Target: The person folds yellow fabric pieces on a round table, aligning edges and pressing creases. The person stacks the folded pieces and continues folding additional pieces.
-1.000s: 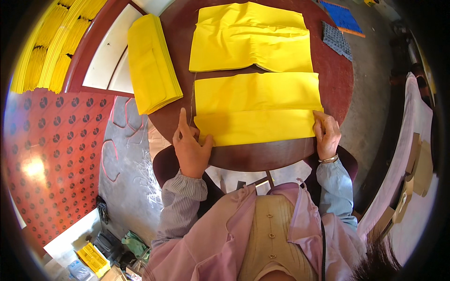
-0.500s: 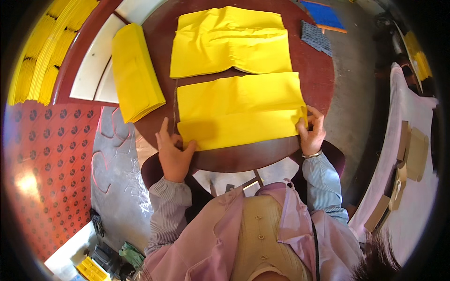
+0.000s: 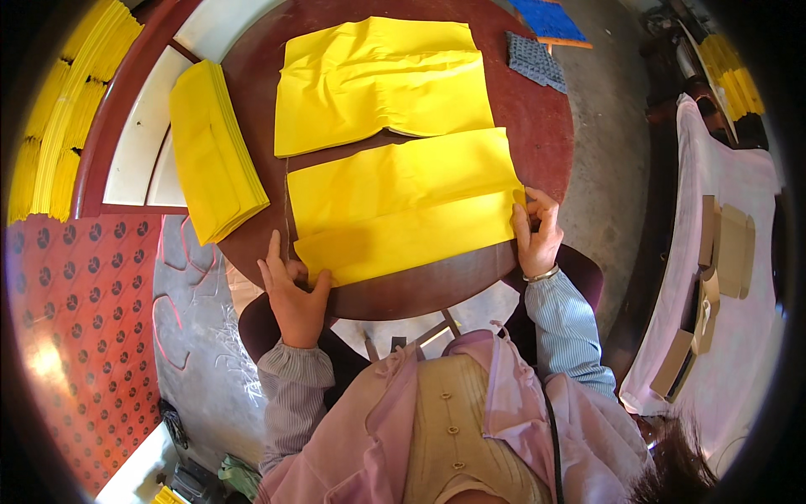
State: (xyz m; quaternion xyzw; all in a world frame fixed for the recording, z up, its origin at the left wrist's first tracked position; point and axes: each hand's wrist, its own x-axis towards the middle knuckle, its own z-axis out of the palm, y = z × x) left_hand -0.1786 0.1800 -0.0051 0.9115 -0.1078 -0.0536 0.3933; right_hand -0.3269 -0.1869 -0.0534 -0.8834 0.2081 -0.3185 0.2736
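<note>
A yellow sheet (image 3: pixel 403 197), with its near part folded in a long band, lies at the near side of the round brown table. My left hand (image 3: pixel 294 298) is at its near left corner, fingers spread, the thumb touching the edge. At the right end, my right hand (image 3: pixel 540 231) pinches the edge between thumb and bent fingers. Just beyond lies a pile of creased yellow sheets (image 3: pixel 382 84), its near edge slightly raised in the middle. A thick stack of folded yellow pieces (image 3: pixel 214 151) sits at the table's left edge.
The round table (image 3: pixel 537 126) curves close to my lap. A grey textured cloth (image 3: pixel 536 60) lies at its far right, near a blue board (image 3: pixel 550 21). More yellow bundles (image 3: pixel 63 109) are piled far left. Open cardboard boxes (image 3: pixel 730 252) rest on a pink cloth at right.
The whole view has shifted, so the scene sits further left in the picture. Both hands keep about the same places on the folded sheet.
</note>
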